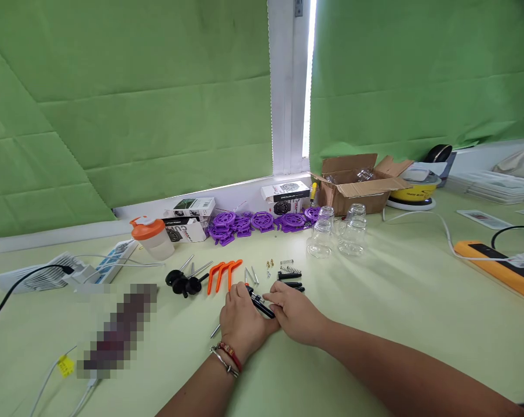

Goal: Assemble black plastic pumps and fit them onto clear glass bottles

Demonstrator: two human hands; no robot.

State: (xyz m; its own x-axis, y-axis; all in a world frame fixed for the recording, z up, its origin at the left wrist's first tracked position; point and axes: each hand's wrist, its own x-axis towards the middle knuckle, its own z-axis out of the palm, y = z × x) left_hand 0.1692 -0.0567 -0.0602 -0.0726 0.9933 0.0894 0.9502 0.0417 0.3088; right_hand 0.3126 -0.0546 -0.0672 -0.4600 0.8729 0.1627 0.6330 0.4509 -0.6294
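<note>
My left hand (244,321) is closed around a black rod-like part (261,305) with a metal piece on it, near the middle of the table. My right hand (295,313) is pinched at the right side of that part, its fingertips touching it. Just beyond my hands lie black cylinders (290,276), small springs (290,269), tiny brass pieces (269,264) and thin metal pins (255,274). Orange bent handles (219,277) rest to the left, beside black knobs with metal rods (186,284). A metal rod (215,331) sticks out left of my left hand.
Purple plastic parts (262,221) line the back, with small boxes (286,197) behind. Glass jars (320,240) and an open cardboard box (357,191) stand back right. An orange-lidded cup (153,237), power strip (118,258) and cables are left; an orange-and-black device (497,266) lies right.
</note>
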